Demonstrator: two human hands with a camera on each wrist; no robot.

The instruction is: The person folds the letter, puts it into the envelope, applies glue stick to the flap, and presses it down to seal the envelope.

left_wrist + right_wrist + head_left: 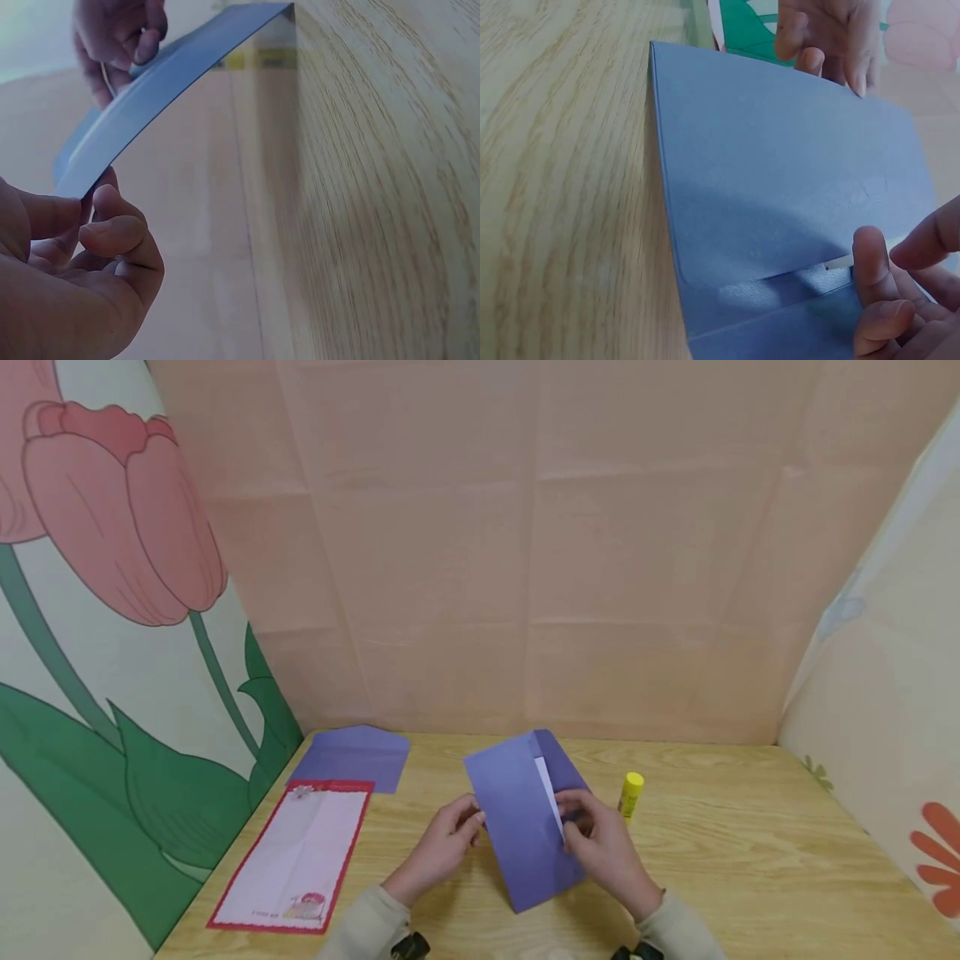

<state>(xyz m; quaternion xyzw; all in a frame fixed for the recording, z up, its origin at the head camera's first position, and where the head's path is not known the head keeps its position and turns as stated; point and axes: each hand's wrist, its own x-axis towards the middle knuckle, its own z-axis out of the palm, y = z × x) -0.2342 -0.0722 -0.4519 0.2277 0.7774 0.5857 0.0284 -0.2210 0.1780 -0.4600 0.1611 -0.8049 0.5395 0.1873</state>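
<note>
1. Envelope of smooth purple paper (517, 835), rectangular with its flap folded open, is held slanting over the pale wood-grain table (750, 860), between both hands.
2. The left hand (444, 839) pinches its left edge between thumb and fingers.
3. The right hand (603, 843) is curled at the open mouth, thumb and finger nearly together about a strip of white paper (549, 793) showing there; whether it grips the envelope too, I cannot tell.
4. Just beyond the right hand stands a yellow cylindrical glue stick (632, 795).
5. To the left, a red-bordered white sheet (296, 852) lies flat, its far end meeting a second purple envelope (352, 760).
</note>
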